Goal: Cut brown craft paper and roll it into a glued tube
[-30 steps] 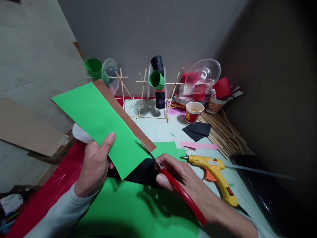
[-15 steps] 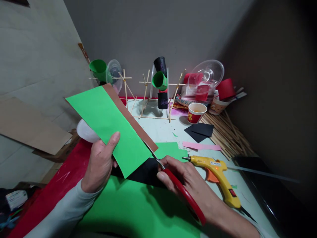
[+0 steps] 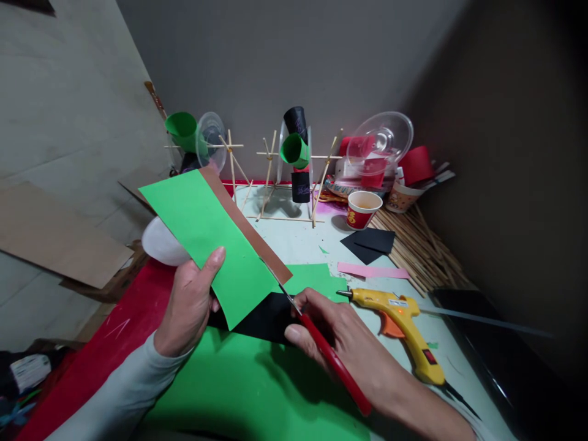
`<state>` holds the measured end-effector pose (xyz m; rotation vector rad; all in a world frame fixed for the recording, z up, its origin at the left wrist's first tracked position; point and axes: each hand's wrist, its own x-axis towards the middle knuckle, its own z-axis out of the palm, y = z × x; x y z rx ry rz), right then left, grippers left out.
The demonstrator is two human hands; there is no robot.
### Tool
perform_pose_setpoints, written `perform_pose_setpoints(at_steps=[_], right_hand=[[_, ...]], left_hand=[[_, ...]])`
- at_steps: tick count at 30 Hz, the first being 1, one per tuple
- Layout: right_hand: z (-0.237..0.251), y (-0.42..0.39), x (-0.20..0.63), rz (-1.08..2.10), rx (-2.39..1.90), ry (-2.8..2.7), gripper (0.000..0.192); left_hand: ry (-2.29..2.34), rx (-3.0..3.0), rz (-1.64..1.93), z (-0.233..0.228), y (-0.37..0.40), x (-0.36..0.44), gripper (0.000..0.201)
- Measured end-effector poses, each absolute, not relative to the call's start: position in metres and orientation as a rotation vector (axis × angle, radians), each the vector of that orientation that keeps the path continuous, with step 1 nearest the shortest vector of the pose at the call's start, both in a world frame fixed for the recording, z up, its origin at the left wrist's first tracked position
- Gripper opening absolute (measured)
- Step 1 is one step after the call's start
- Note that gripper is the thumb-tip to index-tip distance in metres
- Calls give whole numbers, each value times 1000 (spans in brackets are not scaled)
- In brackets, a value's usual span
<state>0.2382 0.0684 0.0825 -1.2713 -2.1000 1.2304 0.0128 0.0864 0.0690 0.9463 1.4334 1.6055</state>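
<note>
Head view:
- Green sheet (image 3: 209, 242): flat, bright green, long rectangle, raised above the desk (image 3: 298, 242) and tilted; a brown strip (image 3: 250, 229) borders its far long edge.
- Left hand (image 3: 190, 306): closed on the sheet's near end, thumb on top.
- Scissors (image 3: 321, 343): red handles, thin blades meeting the sheet's lower right edge.
- Right hand (image 3: 340, 334): fingers curled around the scissor handles.
- Black paper (image 3: 266, 318): lying beneath, on a larger green sheet.
- Glue gun (image 3: 404, 324): yellow, lying just right of the right hand.
</note>
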Motion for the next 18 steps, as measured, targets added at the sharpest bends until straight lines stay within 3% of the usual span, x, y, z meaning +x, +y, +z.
perform_pose_setpoints(at_steps=[18], right_hand=[[92,64,243,1406,-1210,-2041,34]], left_hand=[[1405,932,1552,73,83,14,39]])
